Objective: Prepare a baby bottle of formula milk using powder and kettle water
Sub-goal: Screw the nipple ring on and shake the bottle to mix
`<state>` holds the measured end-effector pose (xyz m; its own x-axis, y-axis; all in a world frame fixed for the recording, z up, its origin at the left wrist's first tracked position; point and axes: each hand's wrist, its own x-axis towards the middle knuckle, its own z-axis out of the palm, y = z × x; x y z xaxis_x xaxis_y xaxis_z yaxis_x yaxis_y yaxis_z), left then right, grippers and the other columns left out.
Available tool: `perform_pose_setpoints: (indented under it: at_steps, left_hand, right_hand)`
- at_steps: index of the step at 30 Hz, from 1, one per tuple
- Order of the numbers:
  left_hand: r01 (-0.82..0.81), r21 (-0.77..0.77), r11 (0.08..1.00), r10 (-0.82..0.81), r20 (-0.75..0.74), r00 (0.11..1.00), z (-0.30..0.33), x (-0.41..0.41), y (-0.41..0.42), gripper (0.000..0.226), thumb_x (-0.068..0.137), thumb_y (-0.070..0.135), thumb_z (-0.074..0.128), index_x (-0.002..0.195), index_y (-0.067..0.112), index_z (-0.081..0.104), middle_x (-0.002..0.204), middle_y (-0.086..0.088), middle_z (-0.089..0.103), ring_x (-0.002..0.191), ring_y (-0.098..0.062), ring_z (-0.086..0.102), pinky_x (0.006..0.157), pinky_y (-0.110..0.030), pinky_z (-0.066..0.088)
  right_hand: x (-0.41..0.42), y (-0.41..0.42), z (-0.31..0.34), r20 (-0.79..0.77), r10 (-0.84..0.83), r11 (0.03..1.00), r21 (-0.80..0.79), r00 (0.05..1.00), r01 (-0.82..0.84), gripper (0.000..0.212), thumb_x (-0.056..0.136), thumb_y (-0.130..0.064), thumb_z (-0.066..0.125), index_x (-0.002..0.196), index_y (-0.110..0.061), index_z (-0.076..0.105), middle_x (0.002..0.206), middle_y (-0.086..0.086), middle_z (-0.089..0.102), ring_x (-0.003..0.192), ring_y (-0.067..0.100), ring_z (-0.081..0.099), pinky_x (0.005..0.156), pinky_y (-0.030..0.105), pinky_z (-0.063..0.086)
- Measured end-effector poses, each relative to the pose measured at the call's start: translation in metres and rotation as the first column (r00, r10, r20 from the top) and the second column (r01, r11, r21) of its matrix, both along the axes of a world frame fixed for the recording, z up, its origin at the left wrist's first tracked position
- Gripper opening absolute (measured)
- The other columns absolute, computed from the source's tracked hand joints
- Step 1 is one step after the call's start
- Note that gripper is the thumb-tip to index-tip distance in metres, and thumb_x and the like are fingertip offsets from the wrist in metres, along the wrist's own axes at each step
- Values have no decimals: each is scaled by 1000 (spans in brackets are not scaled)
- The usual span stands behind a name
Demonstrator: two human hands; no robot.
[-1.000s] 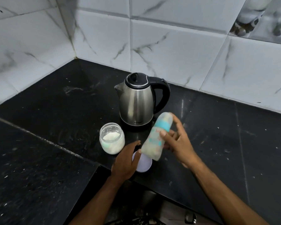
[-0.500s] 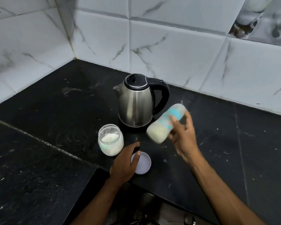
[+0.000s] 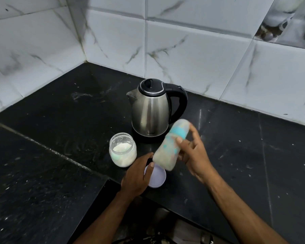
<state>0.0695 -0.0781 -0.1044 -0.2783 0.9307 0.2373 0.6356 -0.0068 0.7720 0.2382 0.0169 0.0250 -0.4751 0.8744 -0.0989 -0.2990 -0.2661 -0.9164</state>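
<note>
The right hand [image 3: 192, 154] grips the bottle [image 3: 171, 145] round its middle, thumb across the near side and fingers curled behind, and holds it in the air, tilted, with its capped top toward the kettle [image 3: 151, 110]. The bottle is blurred and pale inside, so I judge it full of mixed milk and being shaken. Filled like that it should feel fairly heavy for its size, stiff-walled, smooth and possibly wet, so a wrap round the waist below the blue collar looks like the safest hold; the teat end is soft and a poor place to grip.

The left hand [image 3: 136, 178] lies near the front edge of the bench [image 3: 253, 155], fingers relaxed and holding nothing, its fingertips on or just over the lid [image 3: 157, 178]; which, I cannot tell. The lid lies flat at that edge.

Just behind and left of the left hand stands the open jar [image 3: 122, 149] of white powder: glass by the look, so breakable and easy to knock. The kettle stands behind it, nearer the tiled back wall, handle to the right.
</note>
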Motion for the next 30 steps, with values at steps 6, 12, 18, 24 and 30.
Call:
perform_pose_setpoints:
  at_steps: [6, 12, 18, 24, 30]
  left_hand:
    - [3, -22, 1000, -3, 0, 1000, -1, 0, 1, 53, 99, 50, 35, 137, 19, 55, 132, 10, 61, 121, 4, 52, 103, -6, 32]
    - [-21, -7, 1000, 21, -25, 999, 2, 1, 0, 55, 97, 50, 36, 131, 14, 59, 124, 11, 60, 112, 5, 49, 98, 2, 26]
    - [0, -32, 999, 1, 7, 1000, -1, 1, 1, 54, 97, 52, 35, 135, 19, 56, 132, 10, 61, 122, -1, 54, 104, -12, 36]
    - [-1, -28, 1000, 1, -8, 1000, 0, 0, 0, 54, 97, 52, 36, 135, 19, 56, 131, 13, 59, 120, -1, 54, 102, -7, 33]
    - [-17, -15, 1000, 17, -9, 1000, 0, 2, -1, 52, 96, 50, 38, 129, 16, 59, 126, 9, 62, 114, -2, 56, 97, -7, 34]
  right_hand:
    - [5, 20, 11, -282, -325, 943, -172, 903, 285, 72, 80, -38, 74, 141, -18, 41, 121, 8, 64, 92, 19, 72, 66, 33, 59]
    - [-2, -3, 2, -1, 30, 999, 43, 1000, -29, 62, 84, -15, 70, 138, -27, 42, 106, 8, 73, 93, 25, 71, 69, 41, 60]
    - [-1, 13, 8, -218, -168, 983, -111, 961, 147, 65, 84, -28, 66, 143, -20, 39, 112, 5, 68, 94, 19, 70, 65, 35, 59]
    - [1, 7, 6, -32, 15, 997, 76, 999, -13, 72, 78, -24, 81, 138, -32, 43, 111, 11, 71, 97, 26, 70, 72, 43, 60]
    - [-8, -3, -1, -63, -38, 999, 15, 997, 39, 70, 79, -28, 77, 139, -30, 41, 115, 15, 68, 97, 27, 70, 67, 38, 59]
